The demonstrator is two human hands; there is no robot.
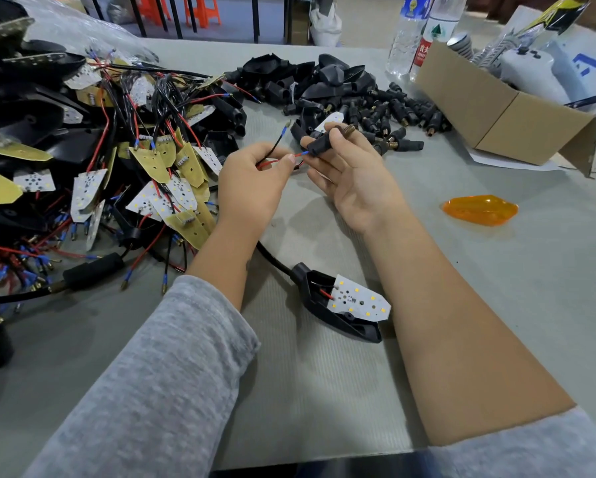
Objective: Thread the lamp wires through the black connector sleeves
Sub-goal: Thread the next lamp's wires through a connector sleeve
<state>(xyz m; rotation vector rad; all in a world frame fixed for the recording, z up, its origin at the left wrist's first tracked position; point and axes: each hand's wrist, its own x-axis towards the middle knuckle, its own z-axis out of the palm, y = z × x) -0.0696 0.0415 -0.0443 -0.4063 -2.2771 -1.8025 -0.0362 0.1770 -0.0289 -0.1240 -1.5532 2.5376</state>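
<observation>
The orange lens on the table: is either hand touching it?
No. The orange lens lies alone on the table, while the left hand and right hand work on wires farther left.

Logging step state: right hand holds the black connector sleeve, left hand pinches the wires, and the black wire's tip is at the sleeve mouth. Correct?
One thing is off. In the head view it is the red wire, with its blue tip, that meets the mouth of the black connector sleeve; the black wire sticks up free. The right hand holds the sleeve and the left hand pinches the wires, as stated.
</observation>
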